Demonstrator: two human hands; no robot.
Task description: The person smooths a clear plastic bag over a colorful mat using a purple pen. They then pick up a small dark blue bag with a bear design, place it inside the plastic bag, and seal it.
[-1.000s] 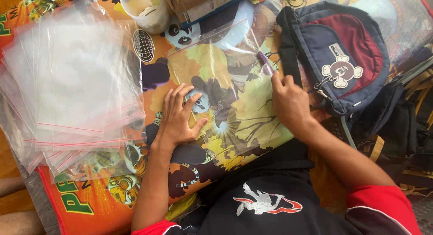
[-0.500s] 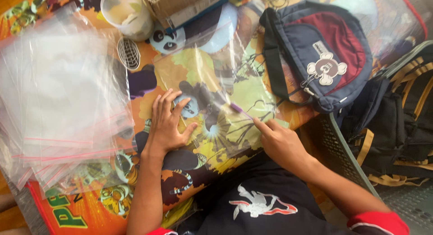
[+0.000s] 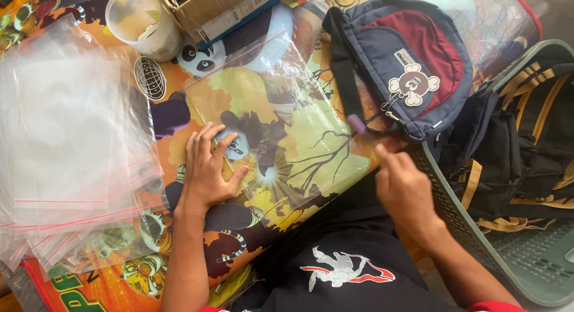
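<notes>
The left hand point(image 3: 209, 171) lies flat on the counter point(image 3: 311, 168), its fingers point(image 3: 206, 141) spread and pressing on the lower left corner of a clear plastic bag point(image 3: 281, 108). The bag stretches away from those fingers toward one o'clock, flat on the bright cartoon-printed cover. The right hand point(image 3: 406, 189) is off the bag, near its lower right corner at about four o'clock from it, blurred; its fingers curl loosely, and I cannot tell whether they pinch anything. A small purple strip point(image 3: 357, 124) shows just at eleven o'clock from that hand, by the bag's right edge.

At nine o'clock from the left hand sits a fanned stack of clear zip bags point(image 3: 72, 156) with red closure lines. At eleven o'clock stands a pale plastic cup point(image 3: 143, 19), with a round black-and-white mesh sticker point(image 3: 149, 77) below it. At twelve o'clock is a cardboard box point(image 3: 218, 7) with a white label. At one o'clock from the right hand lies a navy and maroon pouch bag point(image 3: 412, 55) carrying a cream, flower-shaped tag point(image 3: 414, 86). At three o'clock a black backpack with yellow straps point(image 3: 520, 150) fills a green basket point(image 3: 454, 210).
</notes>
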